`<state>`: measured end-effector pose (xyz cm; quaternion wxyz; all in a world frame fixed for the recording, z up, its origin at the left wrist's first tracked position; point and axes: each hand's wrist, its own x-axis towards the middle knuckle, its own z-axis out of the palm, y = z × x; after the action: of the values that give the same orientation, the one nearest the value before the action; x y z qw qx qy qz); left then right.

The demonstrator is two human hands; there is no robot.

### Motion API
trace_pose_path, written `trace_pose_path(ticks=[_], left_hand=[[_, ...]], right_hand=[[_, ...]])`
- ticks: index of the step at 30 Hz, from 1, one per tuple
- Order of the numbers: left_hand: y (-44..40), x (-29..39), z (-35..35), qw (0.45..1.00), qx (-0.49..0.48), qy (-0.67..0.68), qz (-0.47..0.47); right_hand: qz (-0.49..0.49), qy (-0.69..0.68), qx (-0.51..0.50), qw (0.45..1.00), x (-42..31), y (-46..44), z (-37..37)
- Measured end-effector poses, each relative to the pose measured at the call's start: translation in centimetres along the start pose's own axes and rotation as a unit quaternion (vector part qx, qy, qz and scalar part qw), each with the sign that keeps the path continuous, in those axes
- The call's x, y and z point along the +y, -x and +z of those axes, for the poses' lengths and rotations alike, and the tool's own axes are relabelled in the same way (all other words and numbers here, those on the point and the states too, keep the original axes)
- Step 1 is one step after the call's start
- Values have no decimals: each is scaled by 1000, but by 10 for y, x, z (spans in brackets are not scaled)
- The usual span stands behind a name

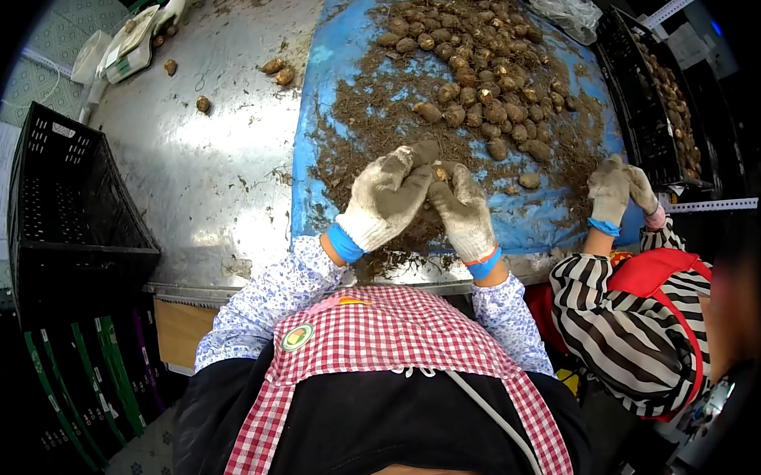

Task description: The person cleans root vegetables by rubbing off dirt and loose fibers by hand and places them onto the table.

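Both my hands wear dirty white knitted gloves and meet over the near part of a blue sheet [306,183]. My left hand [388,195] and my right hand [464,211] close around a small brown taro [440,174], and only a bit of it shows between the fingertips. Dark soil coats the fingers and palm of the left glove. Just beyond, a heap of taros [498,81] with rough brown skins lies among loose dirt and root fibres. One single taro [529,180] rests to the right of my right hand.
At right, a co-worker's gloved hands [616,190] are close together near a black crate of taros [671,106]. Another person's gloved hand [171,12] is beside a scale [132,44]. A few taros [277,70] dot the metal table [205,162]. A black crate [76,199] stands left.
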<state>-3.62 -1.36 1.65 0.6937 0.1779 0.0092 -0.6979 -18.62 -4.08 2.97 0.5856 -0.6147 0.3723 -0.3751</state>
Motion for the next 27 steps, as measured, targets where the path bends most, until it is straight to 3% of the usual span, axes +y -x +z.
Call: trace_pose_path(ticks=[1,2,5,7,9,12,13,14,15,17,19,20,21,24,25,26,27], left_hand=[[-6,-1,-12,981,-58,-179,51],[-11,0,-20,927,-97,-343,119],[-17,14,-30,846,-119,-501,142],[-18,23,-33,776,-133,-596,157],[2,35,18,806,-52,-589,7],[-6,43,-7,863,-82,-495,-66],[-11,43,-17,821,-106,-561,4],[-16,42,-27,769,-117,-623,77],[-25,41,-32,768,-65,-626,120],[-53,44,-78,712,-88,-679,155],[-67,48,-105,652,-152,-727,153],[-41,51,-58,815,-170,-553,-31],[-15,55,-11,908,-104,-352,-201],[-28,53,-26,814,-3,-572,-103],[-29,60,-18,824,18,-566,-22],[-30,69,-11,829,39,-555,62],[-50,84,-26,947,105,-289,95]], right_hand=[[-62,120,15,991,-3,-3,0],[-122,238,30,963,-4,-6,0],[-329,281,-7,901,7,-13,-5],[-203,222,-5,954,-2,-8,3],[-79,113,-56,989,-20,0,7],[-330,264,-108,900,-2,-2,4],[-357,262,-107,890,8,-3,2],[-299,200,-87,929,15,-5,1],[-239,137,-67,959,18,-6,1],[-148,7,-48,988,23,-9,-2],[-143,114,-51,982,25,-20,-3],[-138,166,-53,975,26,-23,-3],[-162,197,-76,964,14,-23,4],[-146,325,-81,931,34,-36,-2],[-53,-62,-17,997,53,-44,-5],[-40,-59,38,997,61,-56,-13],[-26,-57,92,994,69,-68,-21]])
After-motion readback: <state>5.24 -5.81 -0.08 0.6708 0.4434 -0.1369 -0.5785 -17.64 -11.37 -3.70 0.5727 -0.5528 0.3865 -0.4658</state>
